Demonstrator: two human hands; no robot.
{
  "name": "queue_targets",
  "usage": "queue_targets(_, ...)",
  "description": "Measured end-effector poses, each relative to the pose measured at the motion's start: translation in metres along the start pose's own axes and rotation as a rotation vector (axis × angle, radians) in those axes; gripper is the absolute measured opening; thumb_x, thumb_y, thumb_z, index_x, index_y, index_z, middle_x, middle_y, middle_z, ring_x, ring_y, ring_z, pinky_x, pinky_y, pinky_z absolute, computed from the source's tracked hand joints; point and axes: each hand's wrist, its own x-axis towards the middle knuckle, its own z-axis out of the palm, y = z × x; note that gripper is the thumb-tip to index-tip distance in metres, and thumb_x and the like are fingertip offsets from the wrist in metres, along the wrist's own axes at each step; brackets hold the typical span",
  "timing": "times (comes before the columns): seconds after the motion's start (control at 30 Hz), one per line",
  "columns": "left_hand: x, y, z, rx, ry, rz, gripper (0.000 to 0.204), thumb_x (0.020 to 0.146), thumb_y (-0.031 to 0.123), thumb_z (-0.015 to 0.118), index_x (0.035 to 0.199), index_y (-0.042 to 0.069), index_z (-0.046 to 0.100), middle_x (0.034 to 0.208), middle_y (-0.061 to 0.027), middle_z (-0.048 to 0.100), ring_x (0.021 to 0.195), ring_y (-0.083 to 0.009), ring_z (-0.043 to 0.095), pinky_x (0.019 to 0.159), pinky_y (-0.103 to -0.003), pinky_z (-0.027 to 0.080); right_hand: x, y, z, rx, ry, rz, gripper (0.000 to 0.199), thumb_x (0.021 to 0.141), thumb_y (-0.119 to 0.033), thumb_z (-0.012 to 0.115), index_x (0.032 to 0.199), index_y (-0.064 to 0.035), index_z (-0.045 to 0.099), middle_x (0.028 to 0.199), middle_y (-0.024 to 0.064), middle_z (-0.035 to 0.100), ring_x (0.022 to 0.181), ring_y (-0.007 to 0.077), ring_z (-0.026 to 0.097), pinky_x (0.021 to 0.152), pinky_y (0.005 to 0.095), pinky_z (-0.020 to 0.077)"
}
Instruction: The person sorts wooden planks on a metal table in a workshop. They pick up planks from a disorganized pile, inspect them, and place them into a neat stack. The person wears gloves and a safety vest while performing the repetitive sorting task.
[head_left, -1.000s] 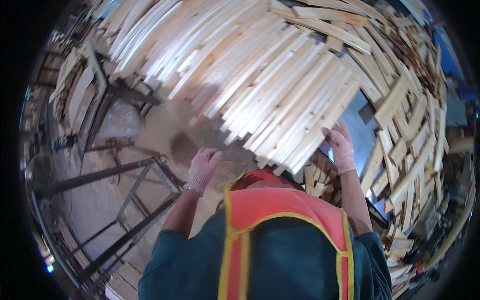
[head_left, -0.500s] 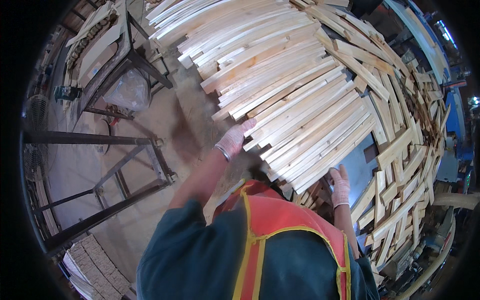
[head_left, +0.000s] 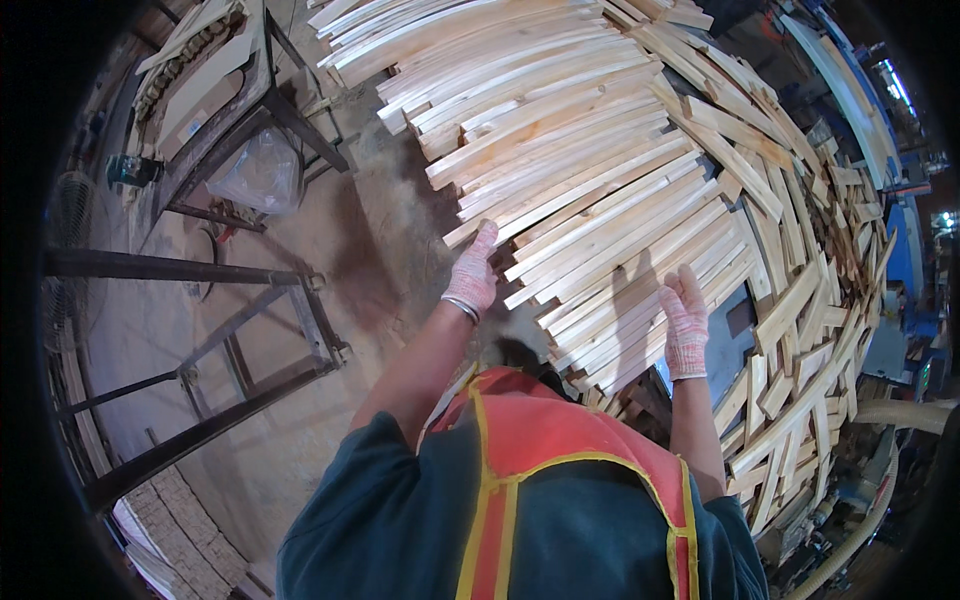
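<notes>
Long pale wooden strips (head_left: 560, 130) lie side by side in a broad row in front of me, their left ends uneven. My left hand (head_left: 472, 272), in a whitish-pink glove, is beside those left ends with its fingers stretched out; whether it touches a strip I cannot tell. Over the near right ends of the strips is my right hand (head_left: 686, 325), gloved alike, fingers extended and holding nothing. Its shadow falls on the nearest strips (head_left: 610, 330).
Loose wood pieces (head_left: 800, 310) are heaped along the right. A dark metal frame (head_left: 200, 400) stands at left, with a table (head_left: 255, 85) carrying boards beyond it. A clear plastic bag (head_left: 262, 175) hangs below that table. A pale hose (head_left: 855, 540) curves at lower right.
My right hand has lifted from the near corner of the strips and moved farther away, over them. My left hand has shifted slightly, staying near the left ends.
</notes>
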Motion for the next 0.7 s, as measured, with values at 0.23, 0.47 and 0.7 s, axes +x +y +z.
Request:
queue_targets(0.23, -0.064, 0.064, 0.033, 0.502, -0.122, 0.140, 0.087, 0.091, 0.062, 0.077, 0.149, 0.001, 0.055, 0.160, -0.0171, 0.050, 0.144, -0.0300, 0.048, 0.116, -0.041, 0.041, 0.011, -0.053, 0.079, -0.046, -0.119, -0.059, 0.072, 0.102, -0.024, 0.071, 0.159, 0.0050, 0.041, 0.151, 0.0216, 0.055, 0.135, 0.0301, 0.059, 0.117, 0.0411, 0.0455)
queue_targets(0.47, -0.125, 0.104, 0.084, 1.328, -0.062, 0.725, 0.069, 0.095, 0.054, 0.071, 0.142, 0.003, 0.065, 0.150, -0.0212, 0.059, 0.139, -0.0357, 0.057, 0.120, -0.040, 0.041, 0.118, -0.095, 0.217, 0.602, -0.082, 0.323, 0.052, 0.099, -0.031, 0.073, 0.134, 0.0003, 0.050, 0.128, 0.0175, 0.059, 0.111, 0.0299, 0.065, 0.096, 0.0463, 0.0575)
queue_targets(0.7, -0.013, 0.109, -0.017, 0.811, 0.129, 0.303, 0.065, 0.098, 0.054, 0.071, 0.137, 0.001, 0.069, 0.133, -0.0145, 0.071, 0.131, -0.0272, 0.061, 0.112, -0.039, 0.045, -0.004, -0.135, 0.126, 0.726, -0.091, 0.396, 0.058, 0.093, -0.031, 0.076, 0.132, 0.0047, 0.051, 0.116, 0.0191, 0.064, 0.098, 0.0306, 0.070, 0.088, 0.0464, 0.0630)
